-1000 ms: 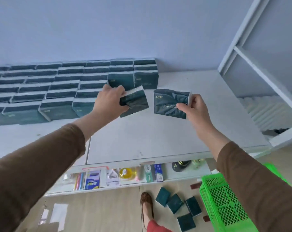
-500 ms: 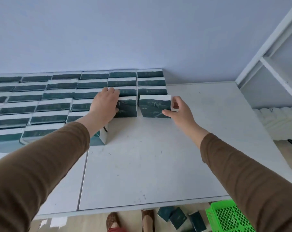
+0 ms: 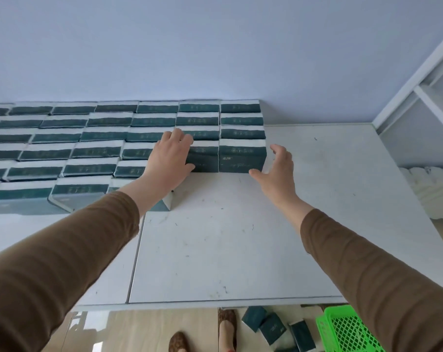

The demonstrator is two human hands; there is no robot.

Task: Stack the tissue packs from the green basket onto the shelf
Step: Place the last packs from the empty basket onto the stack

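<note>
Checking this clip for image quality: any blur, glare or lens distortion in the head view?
Head view: even, soft light, no glare; faint shadows under the hands. Wide-angle bending curves the shelf edge and the stretched sleeves. Tissue packs reasonably sharp, their print too soft to read; green basket cropped at the frame's bottom.

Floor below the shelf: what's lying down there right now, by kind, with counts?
tissue packs: 3 plainly seen; a possible fourth is cut off at the bottom edge
green basket: 1
shoes: 2
Total: 6
</note>
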